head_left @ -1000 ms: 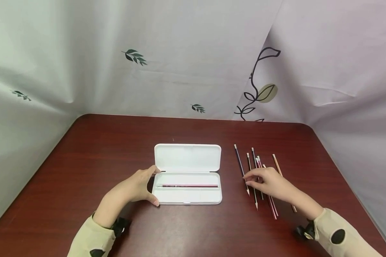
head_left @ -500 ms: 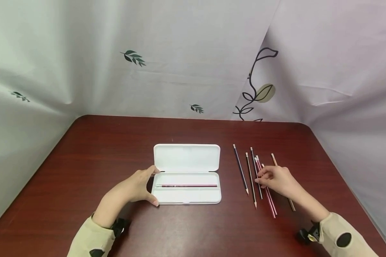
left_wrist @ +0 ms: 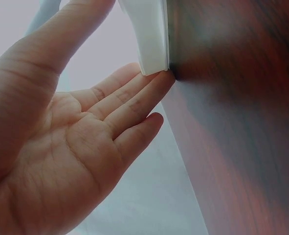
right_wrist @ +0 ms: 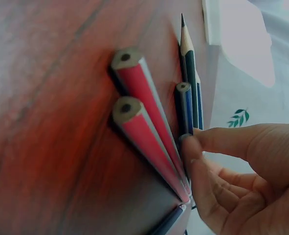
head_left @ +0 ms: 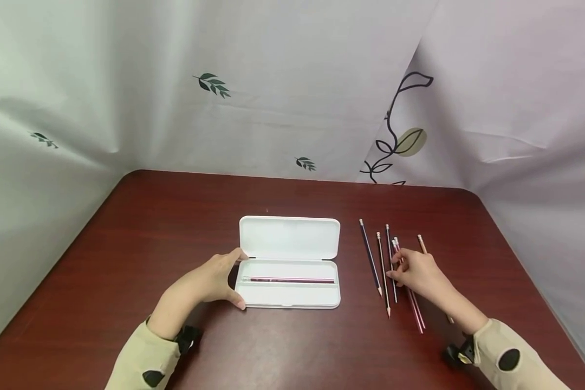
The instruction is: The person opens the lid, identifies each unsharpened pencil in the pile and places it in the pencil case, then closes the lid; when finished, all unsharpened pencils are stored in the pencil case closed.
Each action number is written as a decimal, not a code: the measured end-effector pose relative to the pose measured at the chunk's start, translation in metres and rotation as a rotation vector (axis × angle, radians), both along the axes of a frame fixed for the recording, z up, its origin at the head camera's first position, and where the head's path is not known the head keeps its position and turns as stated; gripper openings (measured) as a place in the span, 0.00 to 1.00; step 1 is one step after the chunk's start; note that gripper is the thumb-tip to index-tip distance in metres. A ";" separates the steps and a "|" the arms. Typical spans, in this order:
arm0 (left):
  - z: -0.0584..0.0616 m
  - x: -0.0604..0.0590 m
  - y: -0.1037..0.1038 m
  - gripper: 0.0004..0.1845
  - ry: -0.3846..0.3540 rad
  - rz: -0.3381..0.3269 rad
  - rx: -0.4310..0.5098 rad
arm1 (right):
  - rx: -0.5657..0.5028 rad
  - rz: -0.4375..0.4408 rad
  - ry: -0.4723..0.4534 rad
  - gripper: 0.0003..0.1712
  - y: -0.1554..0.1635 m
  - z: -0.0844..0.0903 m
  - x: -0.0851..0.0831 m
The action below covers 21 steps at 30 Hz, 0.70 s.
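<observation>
A white pencil case (head_left: 287,298) lies with its lid (head_left: 290,238) raised, and a dark red pencil (head_left: 292,280) rests inside. My left hand (head_left: 214,279) grips the case's left end, thumb at the front corner and fingers at the rear. In the left wrist view, fingertips touch the case's corner (left_wrist: 153,49). My right hand (head_left: 419,273) pinches a blue unsharpened pencil (right_wrist: 186,107) between thumb and forefinger, among several pencils on the table. Two pink unsharpened pencils (right_wrist: 149,137) lie beside it; their far ends are hidden behind the right hand in the head view.
Dark blue (head_left: 370,257) and black (head_left: 383,271) sharpened pencils lie between the case and the right hand. A tan pencil (head_left: 422,244) lies to the right, partly under the arm. A pale patterned curtain (head_left: 273,97) surrounds the brown table (head_left: 175,216).
My right hand has moved rightwards from beside the dark blue pencil and its fingertips have closed on the unsharpened blue one. My left hand keeps its place on the case. The head view has shifted slightly.
</observation>
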State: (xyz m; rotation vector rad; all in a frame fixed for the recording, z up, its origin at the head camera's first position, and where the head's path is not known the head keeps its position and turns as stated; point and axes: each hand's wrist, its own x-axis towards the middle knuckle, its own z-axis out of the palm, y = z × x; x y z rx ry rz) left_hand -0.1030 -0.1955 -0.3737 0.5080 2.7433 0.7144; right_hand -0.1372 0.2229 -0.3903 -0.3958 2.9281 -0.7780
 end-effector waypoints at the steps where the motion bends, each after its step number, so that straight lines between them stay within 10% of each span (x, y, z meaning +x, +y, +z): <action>1: 0.000 0.000 0.001 0.45 -0.001 0.000 -0.001 | 0.002 -0.005 -0.006 0.13 0.000 0.000 0.000; 13: -0.002 -0.001 0.000 0.45 0.003 -0.002 -0.004 | 0.000 -0.051 -0.109 0.19 -0.005 0.005 -0.005; 21: -0.003 -0.002 -0.001 0.45 0.008 -0.004 -0.002 | 0.013 -0.050 -0.335 0.19 -0.012 0.015 -0.018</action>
